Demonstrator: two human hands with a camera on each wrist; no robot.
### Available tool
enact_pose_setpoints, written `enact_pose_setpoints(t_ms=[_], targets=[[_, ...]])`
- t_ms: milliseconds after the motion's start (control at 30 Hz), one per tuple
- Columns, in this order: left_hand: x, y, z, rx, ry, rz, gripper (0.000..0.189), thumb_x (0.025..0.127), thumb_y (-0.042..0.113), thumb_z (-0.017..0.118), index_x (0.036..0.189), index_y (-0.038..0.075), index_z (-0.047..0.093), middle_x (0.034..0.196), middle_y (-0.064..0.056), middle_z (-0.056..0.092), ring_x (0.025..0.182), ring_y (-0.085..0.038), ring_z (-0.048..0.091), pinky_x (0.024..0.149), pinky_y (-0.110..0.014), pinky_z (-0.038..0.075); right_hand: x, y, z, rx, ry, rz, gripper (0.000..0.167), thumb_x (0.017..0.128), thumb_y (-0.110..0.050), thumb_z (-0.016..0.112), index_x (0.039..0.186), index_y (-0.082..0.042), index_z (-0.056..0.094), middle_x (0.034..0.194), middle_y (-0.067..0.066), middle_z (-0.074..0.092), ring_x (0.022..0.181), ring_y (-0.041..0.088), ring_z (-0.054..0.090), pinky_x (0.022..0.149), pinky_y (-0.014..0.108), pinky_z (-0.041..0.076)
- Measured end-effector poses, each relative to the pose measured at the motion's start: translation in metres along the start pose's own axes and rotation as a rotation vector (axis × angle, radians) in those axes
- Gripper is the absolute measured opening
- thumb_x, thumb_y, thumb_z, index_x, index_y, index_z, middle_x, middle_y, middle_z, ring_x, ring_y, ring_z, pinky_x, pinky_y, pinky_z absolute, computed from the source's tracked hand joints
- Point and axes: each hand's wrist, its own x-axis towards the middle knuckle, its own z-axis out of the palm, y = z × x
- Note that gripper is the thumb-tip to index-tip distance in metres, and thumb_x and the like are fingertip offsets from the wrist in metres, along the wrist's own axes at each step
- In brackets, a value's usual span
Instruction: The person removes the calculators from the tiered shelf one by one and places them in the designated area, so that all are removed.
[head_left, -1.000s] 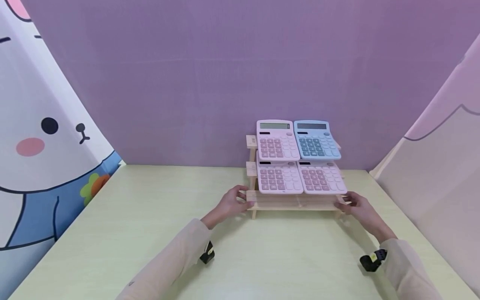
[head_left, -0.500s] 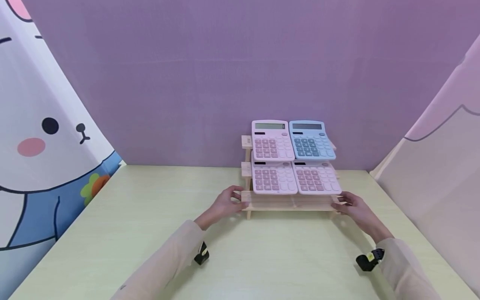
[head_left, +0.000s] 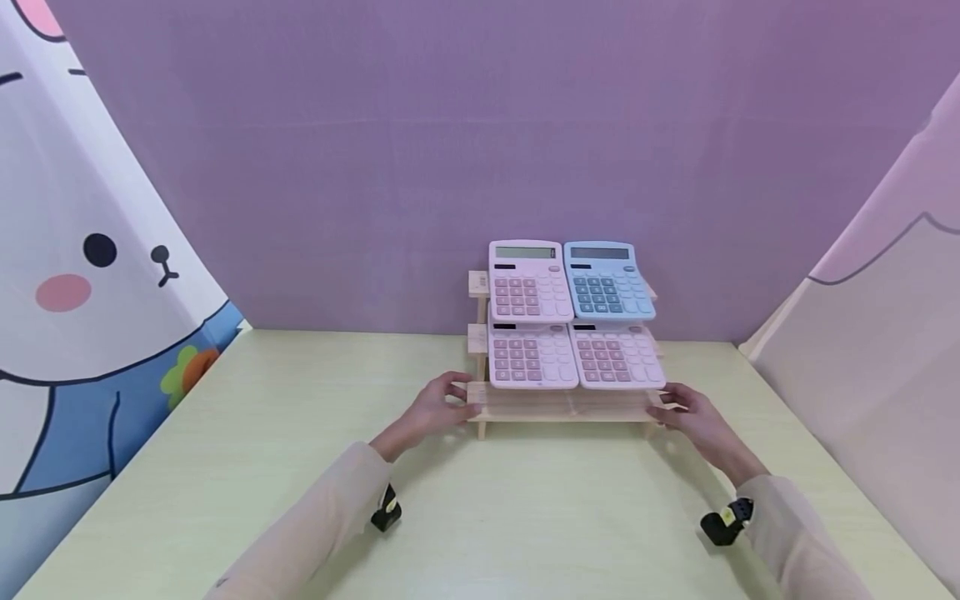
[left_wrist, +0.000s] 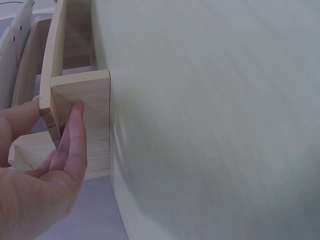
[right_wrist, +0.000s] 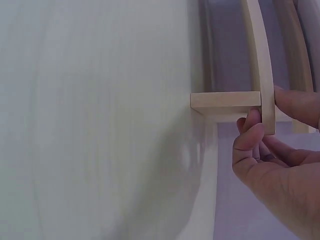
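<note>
Pale yellow-green, wood-grained flat table (head_left: 225, 450), the landmark. Behind its far edge: plain purple sheet backdrop (head_left: 337, 183), faint horizontal crease. Left of table: white printed cartoon panel (head_left: 52, 200), slanted, with black oval eye, pink oval cheek, blue clothing and green-and-orange flower-like motif (head_left: 176, 382). Right of table: pink-over-off-white panel (head_left: 862, 350), also slanted, dark wavy line dividing the two colours.
</note>
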Motion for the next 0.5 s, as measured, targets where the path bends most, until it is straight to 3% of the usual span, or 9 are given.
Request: enact_pose_setpoints(t_ms=[500], targets=[[0.0006,-0.0016,0.0015,-0.029,0.01,-0.001,0.06,0.079,0.01,0.07,0.131,0.001,0.042,0.107,-0.019,0.056,0.076,-0.021,0.065,0.068,-0.034,0.058,0.0012,0.0044,-0.0001,0.043,0.009,-0.007,0.059,0.088,-0.014,0.059,0.133,0.011,0.029,0.119,0.024,0.043,0.083,0.003,0.052,0.075,0.024,0.051]])
